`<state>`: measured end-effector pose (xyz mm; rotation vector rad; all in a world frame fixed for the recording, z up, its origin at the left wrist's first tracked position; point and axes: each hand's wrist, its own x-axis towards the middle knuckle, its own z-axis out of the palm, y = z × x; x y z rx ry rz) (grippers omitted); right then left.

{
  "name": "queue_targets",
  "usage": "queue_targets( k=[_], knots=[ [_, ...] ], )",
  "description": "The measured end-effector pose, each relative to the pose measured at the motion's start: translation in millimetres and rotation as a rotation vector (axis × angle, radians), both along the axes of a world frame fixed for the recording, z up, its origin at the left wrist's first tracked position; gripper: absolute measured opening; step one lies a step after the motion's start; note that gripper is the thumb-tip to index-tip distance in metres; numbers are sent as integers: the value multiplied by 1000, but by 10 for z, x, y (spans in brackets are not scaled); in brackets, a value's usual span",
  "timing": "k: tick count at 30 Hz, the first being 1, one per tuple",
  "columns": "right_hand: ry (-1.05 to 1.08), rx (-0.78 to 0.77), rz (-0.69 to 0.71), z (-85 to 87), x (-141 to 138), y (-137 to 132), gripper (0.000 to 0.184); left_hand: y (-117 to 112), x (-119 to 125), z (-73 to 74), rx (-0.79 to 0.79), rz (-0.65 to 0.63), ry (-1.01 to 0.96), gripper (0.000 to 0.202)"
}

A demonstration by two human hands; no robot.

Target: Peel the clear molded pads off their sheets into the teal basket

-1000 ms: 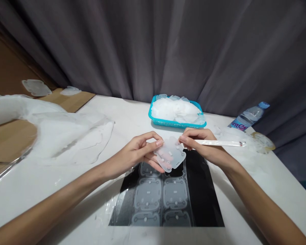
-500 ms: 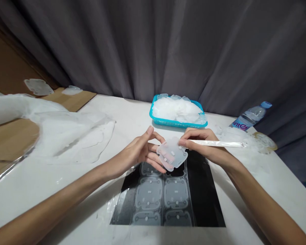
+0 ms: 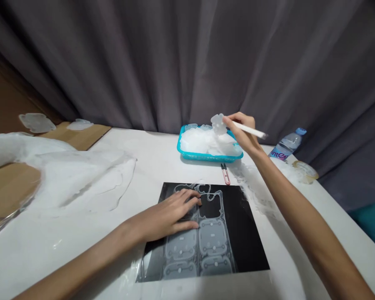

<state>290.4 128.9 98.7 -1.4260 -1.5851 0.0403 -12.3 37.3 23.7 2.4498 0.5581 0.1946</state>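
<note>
Over the blue plastic basket [image 3: 211,158], my right hand [image 3: 245,131] pinches a frosted, translucent plastic piece [image 3: 218,123] with wavy edges. The same hand also holds a slim white pen-like tool [image 3: 251,130], pointing right. Below the piece, the basket is heaped with similar whitish pieces [image 3: 196,139]. My left hand [image 3: 175,212] lies with fingers spread on a clear molded sheet [image 3: 212,236] that carries rows of rounded-square pieces. One opening in the sheet, beside the fingertips, shows black. A black mat [image 3: 245,233] lies beneath the sheet.
Pink-handled thread snips [image 3: 225,174] lie in front of the basket. To the right are a water bottle [image 3: 286,145], a tape roll [image 3: 306,171] and clear plastic scraps [image 3: 259,187]. Plastic film [image 3: 90,175] and cardboard [image 3: 96,135] cover the left side. A grey curtain [image 3: 162,62] hangs behind.
My right hand has carried the plastic piece away and up to the basket, with the white tool still in it. My left hand has lowered onto the sheet. The snips have come into view.
</note>
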Motion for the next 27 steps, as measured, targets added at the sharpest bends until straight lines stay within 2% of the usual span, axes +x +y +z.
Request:
queue_targets(
  k=[1, 3, 6, 8, 11, 15, 17, 19, 21, 23, 25, 27],
  knots=[
    [-29, -95, -100, 13, 45, 151, 33, -1, -17, -47, 66, -21, 8, 47],
    [-63, -170, -159, -13, 119, 369, 31, 4, -44, -135, 134, -43, 24, 53],
    [-117, -243, -215, -153, 196, 465, 20, 21, -72, -225, 156, -66, 61, 66],
    [-150, -263, -245, -265, 230, 429, 15, 38, -82, -252, 159, -82, 86, 71],
    [-175, -270, -277, -359, 257, 343, 19, 94, -80, -254, 153, -94, 89, 77],
    [-174, -169, -316, -278, 240, 196, 30, 246, -60, -262, 130, -89, 85, 76],
    [-171, -91, -302, -207, 189, 30, 34, 331, -51, -282, 121, -85, 64, 70],
    [-155, -28, -220, -178, 98, -237, 33, 393, -46, -296, 109, -79, 21, 67],
    [-64, 54, 34, -221, -28, -586, 28, 413, -49, -286, 89, -54, -30, 66],
    [-25, -44, 244, -333, -168, -952, 23, 386, -69, -252, 76, -8, -70, 65],
    [-12, -183, 368, -484, -300, -1260, 21, 318, -114, -211, 70, 39, -89, 68],
    [-36, -239, 500, -633, -416, -1453, 14, 225, -180, -189, 60, 65, -94, 76]
  ],
)
